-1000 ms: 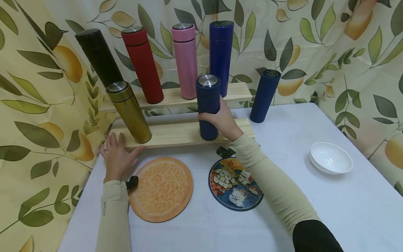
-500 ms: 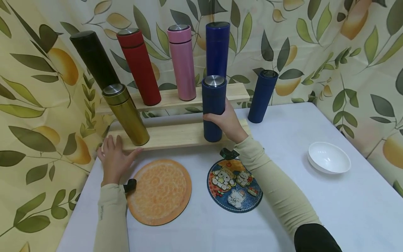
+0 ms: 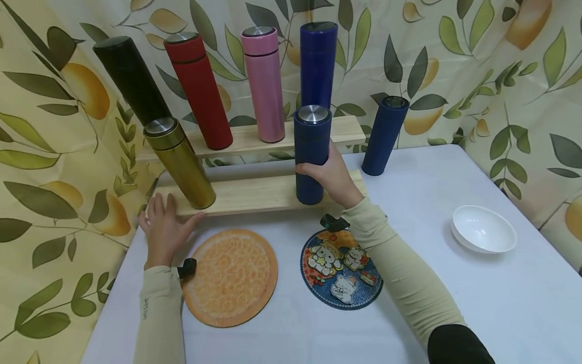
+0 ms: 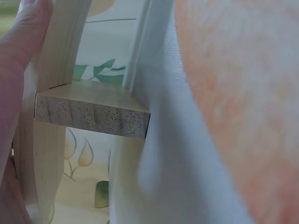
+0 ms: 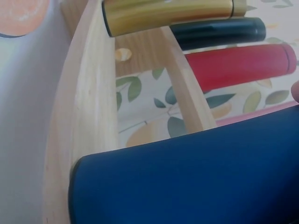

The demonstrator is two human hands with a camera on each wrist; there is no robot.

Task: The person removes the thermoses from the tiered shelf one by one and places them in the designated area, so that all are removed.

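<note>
My right hand (image 3: 334,177) grips a dark blue thermos bottle (image 3: 312,144) with a silver-topped lid, thumb across its front. The bottle is upright, its base at the right part of the lower wooden shelf (image 3: 254,194); the right wrist view shows the base against the board. My left hand (image 3: 165,227) rests on the shelf's left end, fingers on top and thumb spread along the front edge. In the left wrist view, part of that hand lies along the board (image 4: 49,154). A gold thermos bottle (image 3: 182,164) stands on the shelf beside my left hand.
The upper shelf (image 3: 247,136) bears black (image 3: 132,78), red (image 3: 200,91), pink (image 3: 263,83) and bright blue (image 3: 318,65) bottles. Another dark blue bottle (image 3: 385,135) stands right of the shelves. A white bowl (image 3: 484,230), an orange round mat (image 3: 229,278) and a cartoon-patterned round mat (image 3: 341,270) lie on the table.
My right hand has shifted the dark blue bottle a little to the right along the lower shelf. The left hand has kept its place on the shelf's end.
</note>
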